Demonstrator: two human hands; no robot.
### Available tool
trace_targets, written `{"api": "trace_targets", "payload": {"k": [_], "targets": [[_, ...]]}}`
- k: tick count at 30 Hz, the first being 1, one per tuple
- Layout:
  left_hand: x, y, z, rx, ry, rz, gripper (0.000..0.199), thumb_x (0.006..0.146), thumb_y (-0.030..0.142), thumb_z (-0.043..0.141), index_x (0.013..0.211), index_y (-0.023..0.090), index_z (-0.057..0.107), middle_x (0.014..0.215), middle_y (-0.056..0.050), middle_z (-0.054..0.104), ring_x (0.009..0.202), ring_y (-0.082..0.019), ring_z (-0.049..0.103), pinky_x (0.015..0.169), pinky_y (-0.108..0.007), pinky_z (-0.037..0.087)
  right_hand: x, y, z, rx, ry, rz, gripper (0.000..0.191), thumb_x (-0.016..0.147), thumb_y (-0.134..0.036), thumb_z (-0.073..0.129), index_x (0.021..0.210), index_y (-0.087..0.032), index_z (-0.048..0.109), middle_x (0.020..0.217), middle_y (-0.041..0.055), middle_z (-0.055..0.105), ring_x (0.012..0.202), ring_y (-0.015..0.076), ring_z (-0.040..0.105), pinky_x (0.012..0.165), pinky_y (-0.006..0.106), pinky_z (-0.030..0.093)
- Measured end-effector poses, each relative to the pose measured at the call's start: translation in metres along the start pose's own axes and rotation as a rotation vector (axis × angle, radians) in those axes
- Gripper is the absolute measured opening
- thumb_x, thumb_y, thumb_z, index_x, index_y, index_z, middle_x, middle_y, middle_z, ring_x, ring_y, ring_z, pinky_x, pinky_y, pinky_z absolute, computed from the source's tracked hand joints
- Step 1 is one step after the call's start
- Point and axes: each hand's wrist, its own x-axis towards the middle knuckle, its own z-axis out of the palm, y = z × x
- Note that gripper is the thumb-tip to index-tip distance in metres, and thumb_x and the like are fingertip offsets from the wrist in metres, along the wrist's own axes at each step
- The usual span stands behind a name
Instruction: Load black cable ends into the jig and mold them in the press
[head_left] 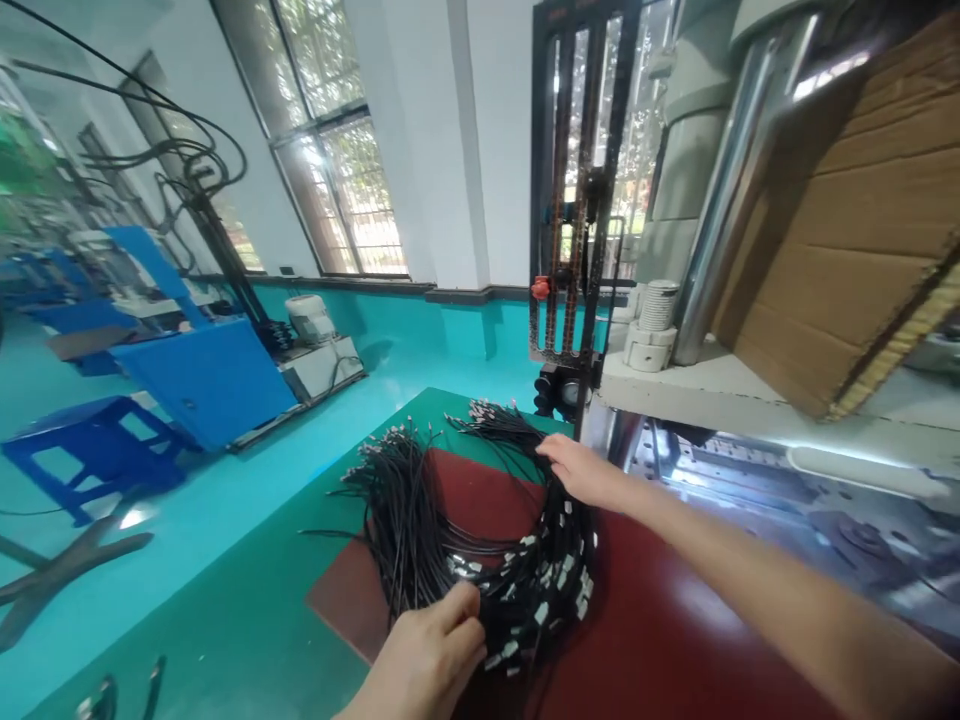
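A thick bundle of thin black cables lies in a U-shaped curve, with pale metallic tips at its ends and many small white tags along its bend. My left hand is closed at the lower edge of the bend, its curled fingers on the cables; the exact strands are hidden under the fingers. Farther away, my right hand reaches in from the right and pinches cables near the other end of the bundle. Beneath the bundle are dark red boards on a green table.
At the right stands a press-like machine with a cardboard sheet leaning on its ledge. A black frame with chains rises behind the table. To the left are a blue stool and a blue machine cabinet.
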Motion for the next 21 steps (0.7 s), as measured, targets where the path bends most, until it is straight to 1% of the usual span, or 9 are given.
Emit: {"api": "trace_targets", "payload": {"k": [1,3,7,9,12,15,17,19,21], "targets": [[0.0,0.001,-0.001,0.004,-0.011,-0.008,0.021,0.085,0.015,0.033,0.073,0.019,0.05,0.082,-0.004,0.057,0.059,-0.009,0.055,0.054,-0.018,0.042,-0.03,0.008,-0.008,0.034,-0.019,-0.072,0.033,0.085,-0.008,0.033,0.111,-0.016,0.054,0.114,0.0064,0.053,0.101,0.0152,0.051,0.09,0.024,0.039],[0.001,0.001,-0.004,0.016,-0.039,-0.008,0.022,0.085,0.015,0.034,0.073,0.02,0.052,0.083,-0.003,0.058,0.062,-0.01,0.058,0.056,-0.018,0.045,-0.096,0.027,-0.024,0.041,-0.06,-0.045,0.032,0.088,-0.015,0.032,0.107,-0.018,0.057,0.107,0.0067,0.058,0.101,0.0174,0.053,0.09,0.028,0.04],[0.002,0.002,-0.013,0.069,0.111,0.042,0.017,0.082,0.024,0.043,0.095,0.023,0.055,0.099,-0.006,0.06,0.081,-0.016,0.063,0.066,-0.021,0.051,-0.247,0.064,-0.052,-0.041,-0.04,0.302,0.034,0.087,-0.023,0.031,0.104,-0.016,0.059,0.105,0.0105,0.062,0.098,0.024,0.057,0.087,0.039,0.043],[0.006,0.012,-0.02,0.044,0.184,0.096,0.029,0.08,0.031,0.048,0.108,0.024,0.051,0.109,-0.006,0.058,0.089,-0.018,0.062,0.072,-0.021,0.051,-0.32,0.066,-0.06,-0.044,-0.062,0.503,0.032,0.086,-0.027,0.035,0.103,-0.018,0.06,0.102,0.0099,0.063,0.093,0.0249,0.059,0.083,0.039,0.046],[0.016,0.047,-0.026,-0.098,0.089,0.287,0.03,0.078,0.033,0.052,0.108,0.028,0.052,0.105,-0.002,0.062,0.09,-0.015,0.062,0.076,-0.017,0.049,-0.399,0.045,-0.057,0.048,-0.167,0.683,0.029,0.082,-0.027,0.043,0.106,-0.02,0.058,0.1,0.0083,0.064,0.09,0.0239,0.06,0.078,0.036,0.048],[0.027,0.104,-0.016,-0.157,-0.2,0.42,0.024,0.077,0.032,0.054,0.101,0.029,0.058,0.097,-0.001,0.066,0.085,-0.016,0.064,0.075,-0.019,0.05,-0.431,0.017,-0.039,0.108,-0.166,0.775,0.044,0.077,-0.027,0.05,0.12,-0.02,0.047,0.114,0.01,0.054,0.099,0.0239,0.055,0.083,0.035,0.045],[0.035,0.144,-0.003,-0.068,-0.454,0.386,0.023,0.076,0.035,0.055,0.096,0.025,0.062,0.09,-0.004,0.068,0.081,-0.021,0.064,0.073,-0.028,0.052,-0.433,0.008,-0.027,0.062,-0.09,0.842,0.051,0.076,-0.027,0.05,0.126,-0.018,0.039,0.121,0.0122,0.046,0.101,0.0242,0.053,0.084,0.035,0.043],[0.043,0.178,0.007,0.054,-0.646,0.331,0.026,0.077,0.038,0.052,0.091,0.02,0.065,0.083,-0.008,0.068,0.077,-0.027,0.064,0.07,-0.038,0.051,-0.427,0.008,-0.02,0.041,-0.064,0.868,0.044,0.074,-0.02,0.048,0.118,-0.016,0.043,0.114,0.0118,0.048,0.097,0.0228,0.054,0.082,0.033,0.042],[0.049,0.202,0.013,0.124,-0.733,0.329,0.031,0.079,0.04,0.049,0.088,0.015,0.066,0.079,-0.012,0.068,0.076,-0.031,0.064,0.069,-0.045,0.05,-0.421,0.014,-0.02,0.065,-0.098,0.852,0.032,0.07,-0.014,0.047,0.102,-0.016,0.05,0.1,0.009,0.053,0.09,0.0213,0.056,0.079,0.03,0.041]]}}
